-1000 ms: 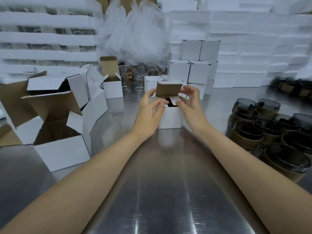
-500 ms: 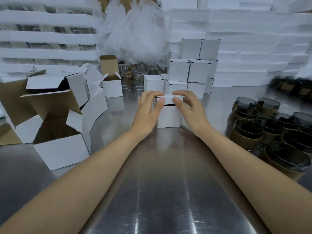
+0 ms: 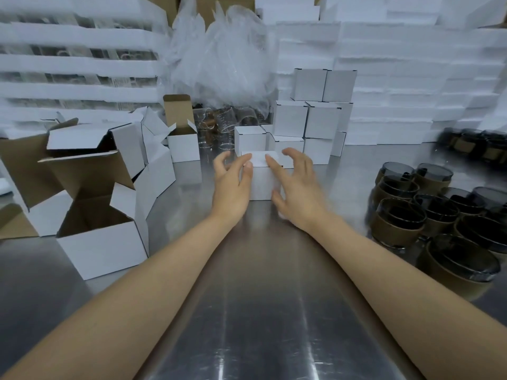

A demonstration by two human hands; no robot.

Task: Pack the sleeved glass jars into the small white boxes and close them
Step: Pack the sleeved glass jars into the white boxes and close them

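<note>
Well, nothing on show carries writing I can read: the boxes are plain white, and the faint marks on one of the clear glasses (image 3: 227, 122) at upper centre are too small to make out.

At the centre of the frame the small white box (image 3: 262, 185) stands on the steel table (image 3: 260, 297) with its lid down flat. The left hand (image 3: 233, 185) sits against the box's left side, its fingers loosely curled around nothing and its thumb resting on the top front edge. The right hand (image 3: 299, 187) is spread wide and a little blurred, with the forefinger lying on the lid and the other fingers fanned out in the air.

Just behind the box is the stack of closed boxes (image 3: 310, 119), so there is little room that way. Bare steel runs from the box to the bottom of the frame, between the forearms.

On the left are the open boxes (image 3: 101, 242), flaps sticking out, and further back an open box with its lid upright (image 3: 183, 146). On the right, well apart from the hands, the sleeved glass jars (image 3: 400, 223) are clustered rim to rim. Crumpled plastic bags (image 3: 219, 56) and white foam slabs (image 3: 397, 78) fill the top of the frame.
</note>
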